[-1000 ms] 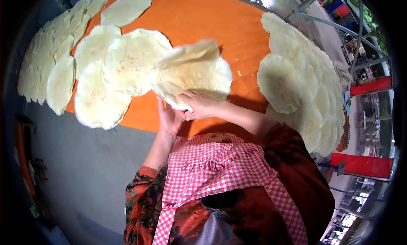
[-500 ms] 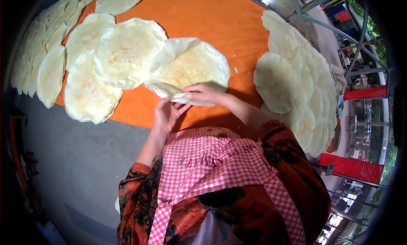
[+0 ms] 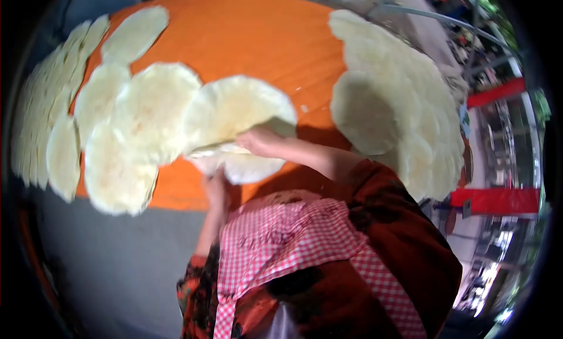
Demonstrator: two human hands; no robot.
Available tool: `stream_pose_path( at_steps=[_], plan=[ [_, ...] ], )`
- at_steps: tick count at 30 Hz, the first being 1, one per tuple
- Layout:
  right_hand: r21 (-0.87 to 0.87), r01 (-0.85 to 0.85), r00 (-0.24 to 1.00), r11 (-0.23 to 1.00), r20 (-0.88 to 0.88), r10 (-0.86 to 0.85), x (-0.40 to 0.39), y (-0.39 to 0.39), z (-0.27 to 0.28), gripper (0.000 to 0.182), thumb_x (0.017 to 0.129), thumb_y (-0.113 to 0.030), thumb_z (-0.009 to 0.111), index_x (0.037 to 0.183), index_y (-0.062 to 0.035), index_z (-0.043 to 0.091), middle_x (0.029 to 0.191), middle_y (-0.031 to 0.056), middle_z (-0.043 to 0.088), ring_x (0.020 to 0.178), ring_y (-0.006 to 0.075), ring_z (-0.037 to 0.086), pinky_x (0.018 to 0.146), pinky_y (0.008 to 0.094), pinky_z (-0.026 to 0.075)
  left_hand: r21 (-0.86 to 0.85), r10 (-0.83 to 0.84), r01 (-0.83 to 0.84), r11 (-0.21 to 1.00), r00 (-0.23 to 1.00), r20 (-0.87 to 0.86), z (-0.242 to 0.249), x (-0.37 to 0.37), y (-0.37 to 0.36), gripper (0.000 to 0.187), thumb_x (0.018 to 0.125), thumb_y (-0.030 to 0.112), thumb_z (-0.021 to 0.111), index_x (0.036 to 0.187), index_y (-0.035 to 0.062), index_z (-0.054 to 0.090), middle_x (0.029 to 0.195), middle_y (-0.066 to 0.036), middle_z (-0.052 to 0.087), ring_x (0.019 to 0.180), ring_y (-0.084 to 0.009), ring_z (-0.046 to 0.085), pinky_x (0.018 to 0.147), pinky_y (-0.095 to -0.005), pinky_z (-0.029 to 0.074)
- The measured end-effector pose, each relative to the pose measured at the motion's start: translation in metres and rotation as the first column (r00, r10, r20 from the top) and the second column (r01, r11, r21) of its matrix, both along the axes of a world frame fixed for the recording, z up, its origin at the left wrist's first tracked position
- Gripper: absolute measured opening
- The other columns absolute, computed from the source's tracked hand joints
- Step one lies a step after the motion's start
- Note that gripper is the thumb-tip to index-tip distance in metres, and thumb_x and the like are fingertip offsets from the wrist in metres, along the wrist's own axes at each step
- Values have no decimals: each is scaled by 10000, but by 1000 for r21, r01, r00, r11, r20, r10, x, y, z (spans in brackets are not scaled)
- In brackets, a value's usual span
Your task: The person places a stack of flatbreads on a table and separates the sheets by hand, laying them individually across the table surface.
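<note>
A round flatbread [image 3: 240, 104] lies on the orange cloth [image 3: 234, 28] in front of me, with a fold or a second sheet near its front edge. Below that fold a pale flap [image 3: 243, 168] hangs toward me. My right hand [image 3: 262, 141] has its fingers closed on the fold line of the flatbread. At the flap's left front edge is my left hand [image 3: 216, 189], its fingers blurred and partly hidden, touching or just under the edge.
Several flatbreads [image 3: 155, 107] overlap to the left, beyond them a dense row [image 3: 44, 116] at the far left. Another overlapping pile [image 3: 410, 110] covers the right side. Grey floor [image 3: 158, 263] shows at the lower left; red panels [image 3: 498, 201] and metal frames stand right.
The view has shifted. The flatbread's front part now spreads toward me as a wider flap. My left hand has moved down and left of the fold, while my right hand stays at it.
</note>
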State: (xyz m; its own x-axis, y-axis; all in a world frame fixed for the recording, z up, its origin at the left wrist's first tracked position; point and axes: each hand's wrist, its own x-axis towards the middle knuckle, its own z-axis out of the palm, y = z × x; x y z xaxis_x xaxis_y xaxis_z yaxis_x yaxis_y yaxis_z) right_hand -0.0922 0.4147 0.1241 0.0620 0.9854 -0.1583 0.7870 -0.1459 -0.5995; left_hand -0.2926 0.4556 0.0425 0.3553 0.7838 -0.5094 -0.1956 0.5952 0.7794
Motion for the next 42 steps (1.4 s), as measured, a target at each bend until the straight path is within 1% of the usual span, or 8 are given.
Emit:
stream_pose_path(
  at_steps=[5, 10, 14, 20, 27, 35, 38, 42],
  plan=[
    [105, 503, 755, 858, -536, -377, 171, 20, 53, 177, 883, -99, 592, 996, 20, 657, 855, 58, 682, 768, 139, 642, 681, 300, 517, 0, 144, -144, 990, 989, -24, -7, -47, 36, 311, 830, -40, 575, 1139, -46, 539, 1048, -109, 616, 890, -199, 612, 737, -286, 502],
    [104, 613, 766, 783, 166, -621, 300, -21, 9, 225, 824, -140, 597, 1012, -40, 669, 887, 153, 683, 773, 250, 669, 722, 373, 506, -28, 89, -100, 995, 958, -274, -16, -99, 58, 243, 785, -4, 625, 1025, 1, 589, 848, -28, 605, 689, -123, 542, 585, -250, 438],
    [33, 581, 738, 813, 401, -543, 319, -16, -25, 219, 819, -120, 507, 954, -96, 678, 937, 160, 668, 891, 325, 639, 780, 438, 477, -46, 93, -100, 994, 987, -133, -25, -102, 68, 419, 783, -95, 547, 1198, -69, 499, 1124, -142, 586, 1002, -233, 595, 860, -307, 513],
    [237, 421, 890, 876, 78, -449, 366, 78, 74, 201, 792, -192, 603, 862, -11, 654, 808, 195, 655, 777, 325, 644, 711, 436, 487, 47, -134, 144, 988, 976, -171, -71, -142, 77, 431, 802, 28, 574, 1210, -77, 482, 1149, -153, 572, 1042, -243, 577, 887, -336, 494],
    [315, 882, 455, 349, -759, -465, 542, 33, 93, 248, 790, -119, 645, 971, 50, 643, 863, 130, 659, 722, 222, 649, 632, 377, 522, -176, 0, 28, 984, 988, 154, 51, -61, 20, 606, 790, 167, 592, 1340, -3, 400, 1324, -150, 477, 1222, -301, 463, 1015, -486, 388],
    [459, 884, 0, 91, 195, -981, 499, -27, -87, 152, 884, -141, 499, 903, -53, 621, 866, 67, 647, 768, 203, 638, 577, 336, 489, -232, -13, 35, 972, 995, 98, 27, -81, 2, 600, 804, 181, 579, 1350, 3, 403, 1322, -152, 484, 1214, -319, 472, 1015, -497, 381],
    [499, 779, 623, 378, -553, -553, 292, -3, -86, 149, 872, -159, 486, 794, -65, 572, 680, 34, 565, 615, 156, 547, 565, 315, 440, -259, 38, -14, 966, 995, 89, 40, -62, -8, 574, 747, 186, 655, 1266, 11, 484, 1244, -111, 549, 1147, -298, 525, 1001, -478, 397],
    [257, 12, 927, 966, -366, 86, 57, -10, 8, 225, 865, -237, 483, 990, -67, 562, 944, 71, 573, 842, 171, 546, 740, 350, 427, -211, 14, 19, 977, 988, 153, 64, -40, 1, 570, 756, 197, 668, 1255, -6, 482, 1252, -125, 534, 1156, -288, 515, 1002, -460, 402]
  ],
)
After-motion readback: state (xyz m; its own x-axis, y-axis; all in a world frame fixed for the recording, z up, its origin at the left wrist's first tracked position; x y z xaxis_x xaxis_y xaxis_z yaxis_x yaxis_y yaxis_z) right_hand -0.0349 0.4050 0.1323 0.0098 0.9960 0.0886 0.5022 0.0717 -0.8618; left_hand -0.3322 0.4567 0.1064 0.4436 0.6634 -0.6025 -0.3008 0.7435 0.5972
